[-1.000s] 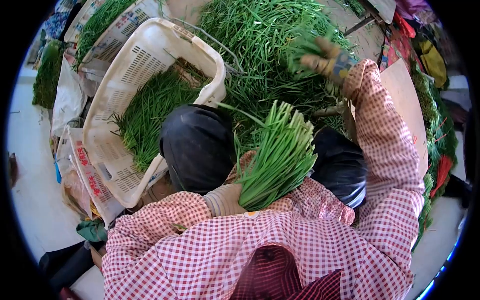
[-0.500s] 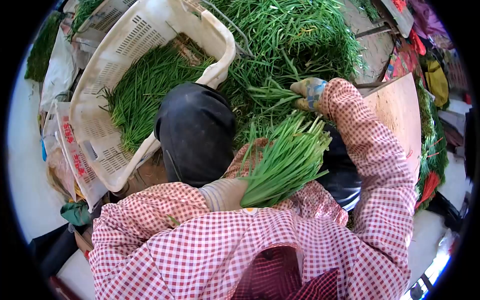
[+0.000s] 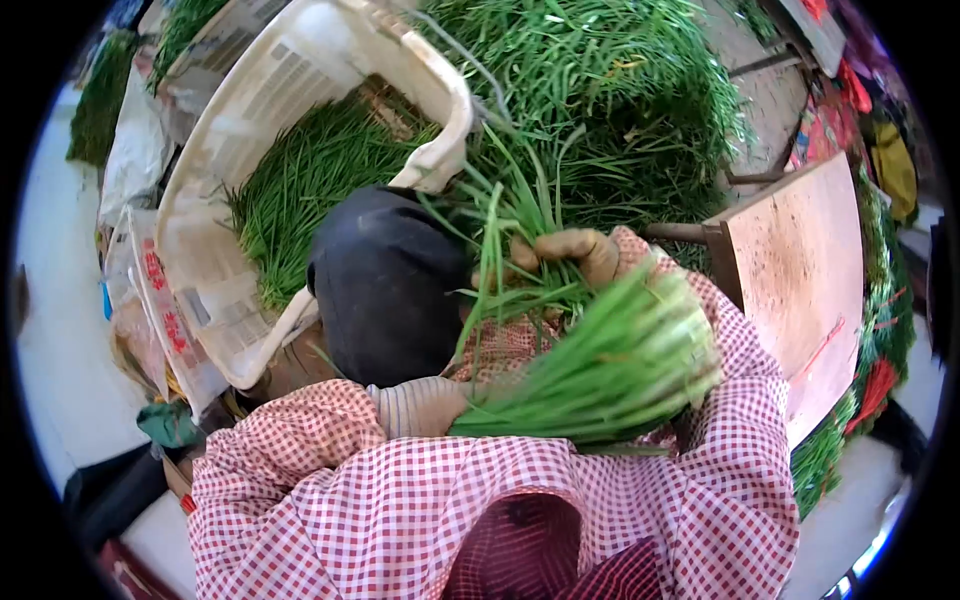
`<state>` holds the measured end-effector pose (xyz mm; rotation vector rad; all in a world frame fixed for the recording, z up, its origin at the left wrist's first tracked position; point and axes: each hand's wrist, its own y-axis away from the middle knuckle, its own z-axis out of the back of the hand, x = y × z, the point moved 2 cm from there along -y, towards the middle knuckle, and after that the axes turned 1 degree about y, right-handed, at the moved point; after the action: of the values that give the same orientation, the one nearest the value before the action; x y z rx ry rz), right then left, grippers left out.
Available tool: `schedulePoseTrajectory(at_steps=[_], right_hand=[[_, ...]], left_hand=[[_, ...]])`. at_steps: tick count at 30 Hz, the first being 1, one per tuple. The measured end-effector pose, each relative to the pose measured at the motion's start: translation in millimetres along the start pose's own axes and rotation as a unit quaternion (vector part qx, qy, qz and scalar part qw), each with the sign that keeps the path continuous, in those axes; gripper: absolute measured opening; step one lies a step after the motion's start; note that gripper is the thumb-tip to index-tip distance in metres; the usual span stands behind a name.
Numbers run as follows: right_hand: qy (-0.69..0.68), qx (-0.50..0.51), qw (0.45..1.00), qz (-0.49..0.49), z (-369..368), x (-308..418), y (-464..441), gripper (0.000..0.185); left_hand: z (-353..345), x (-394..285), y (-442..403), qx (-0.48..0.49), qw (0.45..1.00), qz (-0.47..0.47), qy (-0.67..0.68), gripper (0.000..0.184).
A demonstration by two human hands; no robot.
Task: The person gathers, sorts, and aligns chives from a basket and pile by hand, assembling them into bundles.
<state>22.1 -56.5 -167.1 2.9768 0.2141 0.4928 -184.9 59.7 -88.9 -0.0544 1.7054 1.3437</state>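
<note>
A thick bunch of long green chives (image 3: pixel 600 372) lies across my lap, its pale cut ends to the right and blurred by motion. Its leafy end rests in my left hand (image 3: pixel 432 406), gloved with a striped cuff; the fingers are mostly hidden beneath the leaves. Just above the bunch, my right hand (image 3: pixel 578 250) in a dirty glove has its fingers curled round a smaller clump of loose chives (image 3: pixel 530 205). Those stalks stick up and droop down on both sides of the fist. Behind that hand rises a big heap of chives (image 3: pixel 590 70).
To the left, a white plastic basket (image 3: pixel 190 230) lies tilted against my knee (image 3: pixel 385 285), with chives (image 3: pixel 320 170) inside. A wooden board (image 3: pixel 795 260) stands at the right, near more greens with red ties (image 3: pixel 875 390). A white sack with red print (image 3: pixel 165 300) is beside the basket.
My right hand has come from the heap toward my body, bringing a clump of chives. The bunch in my left hand has swung lower and to the right.
</note>
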Motion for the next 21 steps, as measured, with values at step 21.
schedulePoseTrajectory(at_steps=[21], right_hand=[[0.185, -0.514, 0.759, 0.353, -62, 117, 97, 0.042]], left_hand=[[0, -56, 15, -0.182, 0.930, -0.271, -0.171, 0.063]])
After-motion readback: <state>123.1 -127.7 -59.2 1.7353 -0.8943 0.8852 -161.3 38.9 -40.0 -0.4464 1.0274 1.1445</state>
